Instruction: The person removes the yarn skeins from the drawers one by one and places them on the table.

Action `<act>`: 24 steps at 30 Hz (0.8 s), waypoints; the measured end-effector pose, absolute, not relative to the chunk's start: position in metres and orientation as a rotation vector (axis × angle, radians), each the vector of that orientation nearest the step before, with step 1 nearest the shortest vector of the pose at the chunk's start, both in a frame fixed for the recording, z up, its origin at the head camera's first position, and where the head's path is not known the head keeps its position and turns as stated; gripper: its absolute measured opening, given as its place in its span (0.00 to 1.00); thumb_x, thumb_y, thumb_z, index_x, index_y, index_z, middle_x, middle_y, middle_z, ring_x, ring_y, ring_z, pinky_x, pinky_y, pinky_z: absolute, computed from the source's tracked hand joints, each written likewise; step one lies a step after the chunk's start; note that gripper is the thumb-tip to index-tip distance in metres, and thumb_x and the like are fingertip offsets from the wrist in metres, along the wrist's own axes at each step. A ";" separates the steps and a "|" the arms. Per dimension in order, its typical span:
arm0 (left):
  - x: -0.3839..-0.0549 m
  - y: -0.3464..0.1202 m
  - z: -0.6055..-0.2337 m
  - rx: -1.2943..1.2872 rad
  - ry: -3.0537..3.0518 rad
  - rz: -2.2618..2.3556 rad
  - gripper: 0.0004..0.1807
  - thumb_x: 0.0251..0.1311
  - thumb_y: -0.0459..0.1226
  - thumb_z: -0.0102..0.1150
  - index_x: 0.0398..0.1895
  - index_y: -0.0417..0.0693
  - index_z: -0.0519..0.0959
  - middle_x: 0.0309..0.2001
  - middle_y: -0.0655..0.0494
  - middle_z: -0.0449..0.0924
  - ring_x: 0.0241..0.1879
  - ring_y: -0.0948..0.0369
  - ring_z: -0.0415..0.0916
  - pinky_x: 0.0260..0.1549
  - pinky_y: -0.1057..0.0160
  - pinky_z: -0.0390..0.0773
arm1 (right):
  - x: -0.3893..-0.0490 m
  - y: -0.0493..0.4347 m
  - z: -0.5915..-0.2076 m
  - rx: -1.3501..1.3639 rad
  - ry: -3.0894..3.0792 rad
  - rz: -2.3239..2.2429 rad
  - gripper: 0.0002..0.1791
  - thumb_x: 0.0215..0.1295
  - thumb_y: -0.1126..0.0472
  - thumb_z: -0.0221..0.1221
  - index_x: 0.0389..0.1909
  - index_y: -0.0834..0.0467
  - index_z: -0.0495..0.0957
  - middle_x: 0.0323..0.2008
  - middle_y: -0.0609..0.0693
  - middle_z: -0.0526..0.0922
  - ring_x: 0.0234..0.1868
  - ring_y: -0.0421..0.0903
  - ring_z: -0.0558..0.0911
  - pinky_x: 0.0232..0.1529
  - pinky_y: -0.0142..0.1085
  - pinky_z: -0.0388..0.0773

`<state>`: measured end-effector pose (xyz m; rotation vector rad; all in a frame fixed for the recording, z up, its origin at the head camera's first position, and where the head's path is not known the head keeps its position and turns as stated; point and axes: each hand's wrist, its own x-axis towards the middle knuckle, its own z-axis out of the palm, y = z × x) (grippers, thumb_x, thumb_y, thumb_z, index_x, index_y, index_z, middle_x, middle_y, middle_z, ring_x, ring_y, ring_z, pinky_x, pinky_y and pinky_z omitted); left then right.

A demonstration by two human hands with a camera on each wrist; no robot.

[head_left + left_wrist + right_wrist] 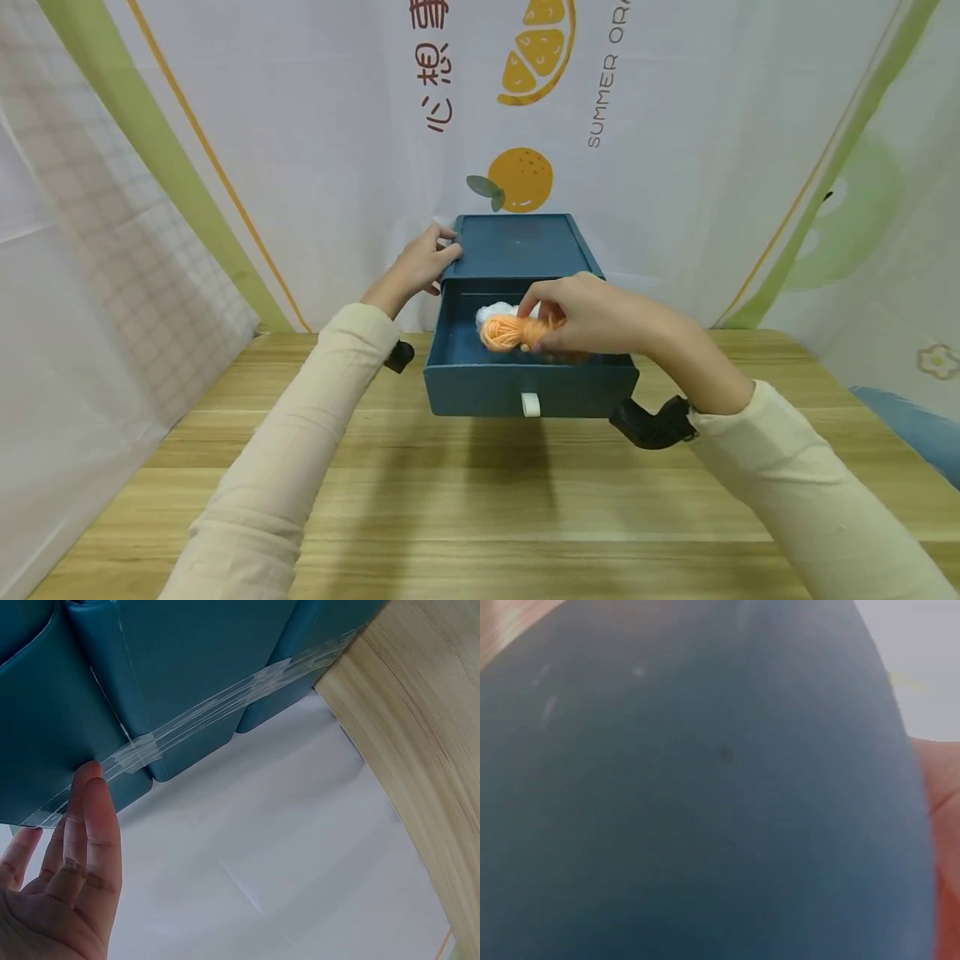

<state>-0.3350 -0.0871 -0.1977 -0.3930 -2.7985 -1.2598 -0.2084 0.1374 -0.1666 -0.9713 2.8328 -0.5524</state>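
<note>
The right hand (592,312) pinched a bundled orange yarn skein (499,332), judged light, soft and snag-prone, best gripped at its wrapped middle, its looped end rounded, in or just over the dark-blue plastic drawer (472,390), while the left hand (420,260), fingers relaxed, touched the dark-blue plastic cabinet (517,247).

Inspected: behind a wood-grained tabletop (600,517) hangs white fabric (322,150), bearing a printed orange (521,179) at twelve o'clock, green bands (112,67) at ten and two, pale checks (150,308) at nine. Soft shadows (510,467) noted at six.
</note>
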 end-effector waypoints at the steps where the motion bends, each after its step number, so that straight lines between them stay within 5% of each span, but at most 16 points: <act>1: -0.335 -0.087 -0.198 -0.392 -2.799 -1.264 0.27 0.66 0.44 0.39 0.67 0.47 0.57 0.61 0.43 0.69 0.39 0.50 0.77 0.35 0.53 0.82 | -0.207 0.138 -0.165 -0.980 2.838 -0.566 0.16 0.60 0.64 0.59 0.50 0.59 0.74 0.30 0.52 0.78 0.20 0.41 0.75 0.29 0.33 0.76; 6: -0.336 -0.088 -0.198 -0.398 -2.797 -1.272 0.27 0.66 0.44 0.39 0.67 0.47 0.57 0.61 0.43 0.68 0.39 0.50 0.77 0.37 0.51 0.81 | -0.200 0.143 -0.160 -1.006 2.884 -0.658 0.16 0.60 0.63 0.59 0.49 0.57 0.74 0.26 0.50 0.76 0.19 0.42 0.74 0.30 0.36 0.74; 24: -0.337 -0.089 -0.200 -0.413 -2.792 -1.243 0.27 0.66 0.45 0.39 0.66 0.46 0.58 0.61 0.42 0.68 0.40 0.50 0.76 0.33 0.57 0.82 | -0.163 0.195 -0.156 -0.745 3.209 -0.934 0.18 0.59 0.54 0.62 0.46 0.58 0.70 0.39 0.51 0.77 0.38 0.45 0.71 0.36 0.28 0.69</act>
